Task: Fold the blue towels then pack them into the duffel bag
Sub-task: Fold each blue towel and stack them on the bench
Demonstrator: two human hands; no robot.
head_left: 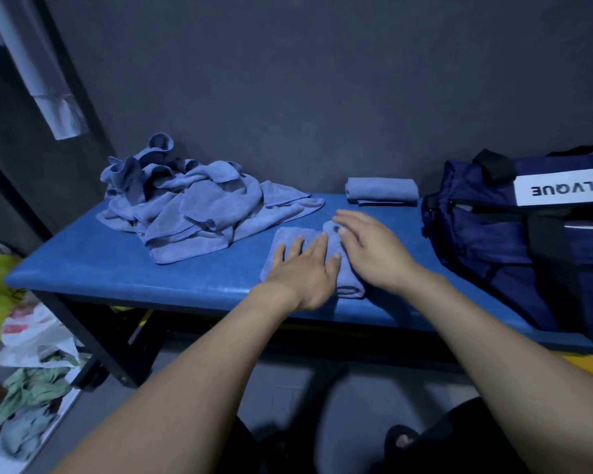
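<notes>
The blue towel (346,278) under your flat, straight fingers (317,246) may spring open if you lift both hands before the fold is pressed.

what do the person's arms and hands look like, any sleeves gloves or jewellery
Both forearms are bare as far up as the picture shows, with no sleeve in view. The left hand and the right hand wear no gloves, and no ring, watch or bracelet shows. The fingernails look short and unpainted.
</notes>
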